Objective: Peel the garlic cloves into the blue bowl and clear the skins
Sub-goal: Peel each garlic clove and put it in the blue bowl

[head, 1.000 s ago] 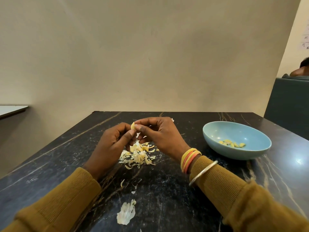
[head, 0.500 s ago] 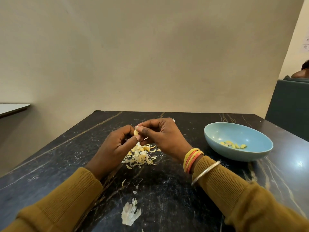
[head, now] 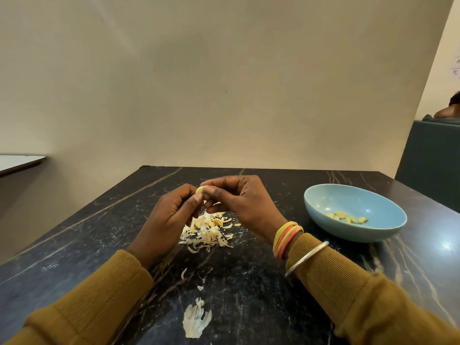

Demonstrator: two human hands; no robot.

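Observation:
A pale yellow garlic clove is pinched between the fingertips of my left hand and my right hand, a little above the dark marble table. Directly under the hands lies a heap of papery skins and cloves. The blue bowl stands to the right of my right hand, with several peeled cloves on its bottom. A larger piece of white skin lies nearer to me, with small flakes between it and the heap.
The table's far edge meets a beige wall. A dark partition rises at the right, with a person partly seen behind it. A pale tabletop juts in at the left.
Both hands stay together over the heap, working the clove. The fingers have shifted slightly on it; the clove shows a bit more between the fingertips. Nothing else has moved.

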